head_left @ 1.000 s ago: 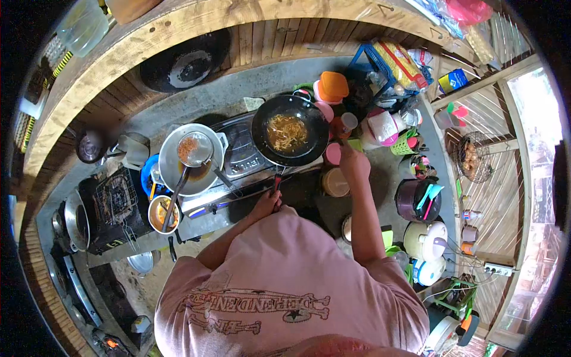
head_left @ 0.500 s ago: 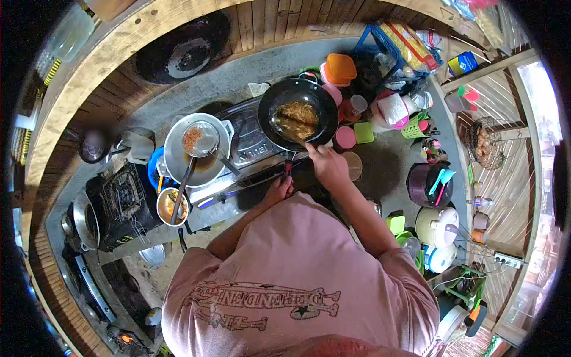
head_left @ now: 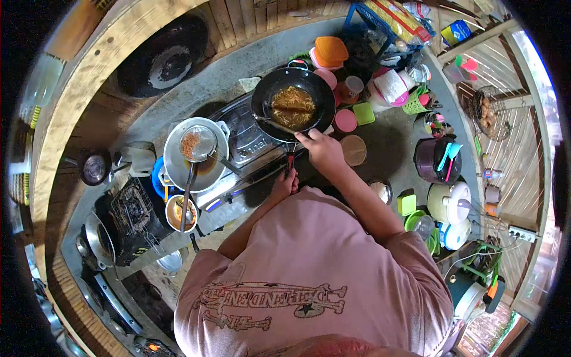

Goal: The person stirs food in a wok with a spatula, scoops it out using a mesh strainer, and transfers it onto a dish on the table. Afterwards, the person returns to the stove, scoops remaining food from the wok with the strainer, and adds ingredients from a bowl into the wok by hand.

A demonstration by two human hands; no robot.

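Black wok [head_left: 321,89] on stove [head_left: 244,138], strips [head_left: 293,101] in liquid inside | I see left hand [head_left: 285,185] wrapped round wok's handle [head_left: 290,160] | right hand [head_left: 324,152] closed on spatula [head_left: 277,125], reaching over wok.

Before us, the wok [head_left: 324,111] sat on the right side of the stove [head_left: 241,132], the shredded food [head_left: 293,101] in it. Left of it we had the pot [head_left: 174,153], the strainer [head_left: 205,143] over it and the saucepan [head_left: 173,225] nearer us; farther left lay the wire rack [head_left: 132,202]. Behind, against the wall, was another wok [head_left: 169,62]. Right of our stove stood lidded containers [head_left: 345,120], then the rice cooker [head_left: 447,201] at far right.
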